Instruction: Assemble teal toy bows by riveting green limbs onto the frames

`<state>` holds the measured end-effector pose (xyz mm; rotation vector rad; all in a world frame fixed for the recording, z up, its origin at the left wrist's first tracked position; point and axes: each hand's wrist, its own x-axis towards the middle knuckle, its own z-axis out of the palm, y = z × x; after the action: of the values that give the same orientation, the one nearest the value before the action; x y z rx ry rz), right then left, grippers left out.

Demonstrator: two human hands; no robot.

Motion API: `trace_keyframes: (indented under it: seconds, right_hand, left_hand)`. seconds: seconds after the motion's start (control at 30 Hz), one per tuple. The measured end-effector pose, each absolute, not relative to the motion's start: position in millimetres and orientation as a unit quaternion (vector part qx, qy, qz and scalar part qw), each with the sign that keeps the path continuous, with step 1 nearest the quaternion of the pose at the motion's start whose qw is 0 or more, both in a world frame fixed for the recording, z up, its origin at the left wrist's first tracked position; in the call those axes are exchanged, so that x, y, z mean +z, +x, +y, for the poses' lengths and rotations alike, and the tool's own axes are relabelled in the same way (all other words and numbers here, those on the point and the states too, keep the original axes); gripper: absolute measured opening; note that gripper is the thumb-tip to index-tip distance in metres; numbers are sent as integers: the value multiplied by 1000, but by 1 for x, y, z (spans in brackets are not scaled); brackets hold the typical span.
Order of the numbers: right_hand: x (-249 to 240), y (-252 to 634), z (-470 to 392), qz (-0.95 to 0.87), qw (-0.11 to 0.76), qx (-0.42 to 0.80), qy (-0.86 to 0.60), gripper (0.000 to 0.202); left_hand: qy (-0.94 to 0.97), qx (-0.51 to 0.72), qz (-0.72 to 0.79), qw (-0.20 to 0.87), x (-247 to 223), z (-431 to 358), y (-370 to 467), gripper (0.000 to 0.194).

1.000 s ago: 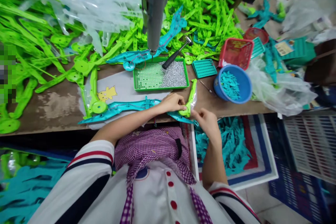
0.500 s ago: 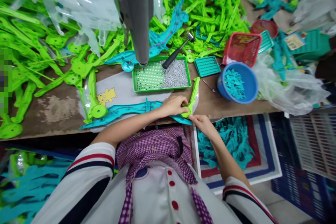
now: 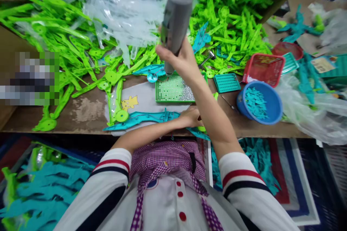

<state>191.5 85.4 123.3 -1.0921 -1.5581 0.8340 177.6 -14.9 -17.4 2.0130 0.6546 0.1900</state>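
Note:
My right hand [image 3: 183, 61] is wrapped round a grey hanging electric screwdriver [image 3: 177, 20], thumb on its left side. The driver's lower end is over the left part of a green mesh tray [image 3: 169, 100] that holds small silvery screws [image 3: 186, 92]. Low at the table edge, my left hand [image 3: 191, 116] presses on the right end of a long teal plastic part [image 3: 146, 117], where a light-green plastic piece [image 3: 202, 129] joins it. My right forearm hides some of the left fingers and most of that green piece. Another green piece [image 3: 121, 116] lies across the teal part's left end.
Heaped green parts [image 3: 225, 25] and clear plastic bags [image 3: 121, 11] fill the back. To the right stand a blue bucket [image 3: 275, 103] of small teal pieces, a red basket [image 3: 267, 70] and a teal tray [image 3: 227, 82]. A hammer [image 3: 208, 57] lies behind the mesh tray.
My right hand has left the green piece and risen to the electric screwdriver, taking hold of it. My left hand stays at the joint. The whole view has shifted slightly.

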Motion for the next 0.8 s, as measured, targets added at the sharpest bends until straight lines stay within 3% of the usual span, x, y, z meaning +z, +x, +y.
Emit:
trace_keyframes:
  seconds: [0.17, 0.33, 0.4, 0.6, 0.8]
  right_hand:
    - [105, 181, 88, -638, 517, 350, -451, 49]
    - [93, 236, 49, -625, 525, 315, -484, 47]
    - [81, 250, 49, -604, 542, 275, -516, 47]
    - [33, 247, 61, -540, 583, 245, -556, 74]
    - [22, 240, 64, -568, 554, 226, -565, 88]
  left_hand:
    - [828, 70, 299, 469, -11, -15, 174, 54]
    - [829, 18, 281, 483, -4, -14, 175, 20]
    - [820, 10, 285, 497, -2, -14, 175, 18]
    - [822, 15, 302, 482, -4, -16, 174, 28]
    - [822, 69, 302, 477, -9, -18, 174, 39]
